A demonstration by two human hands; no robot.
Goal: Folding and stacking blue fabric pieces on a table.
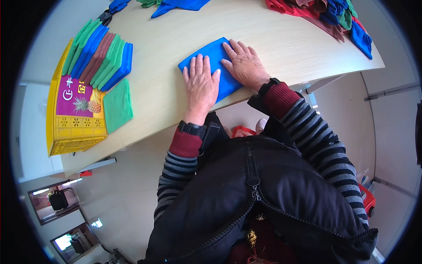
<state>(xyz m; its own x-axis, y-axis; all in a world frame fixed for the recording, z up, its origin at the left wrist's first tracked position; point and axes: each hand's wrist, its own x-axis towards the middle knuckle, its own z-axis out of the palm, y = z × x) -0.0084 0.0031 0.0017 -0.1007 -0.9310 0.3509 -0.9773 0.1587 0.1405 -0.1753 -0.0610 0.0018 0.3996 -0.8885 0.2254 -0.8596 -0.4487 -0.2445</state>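
Observation:
A blue cloth (pixel 215 49), folded into a flat rectangle, lies on the pale wooden table (pixel 154 79) close to its front edge. My left hand (pixel 201 85) rests flat on the cloth's left part, fingers stretched out and pointing away from me. On the right side, my right hand (pixel 245 64) presses down with its fingers spread, its thumb toward the cloth's middle. Both hands lie on top and grip nothing. Part of the cloth is hidden beneath them.
At the left stands a yellow plastic crate (pixel 79 136) beside a row of folded green, blue and brown cloths (pixel 99 57). One green folded cloth (pixel 118 106) lies next to it. Crumpled cloths (pixel 327 15) pile up at the far right; blue cloth (pixel 180 6) lies at the far edge.

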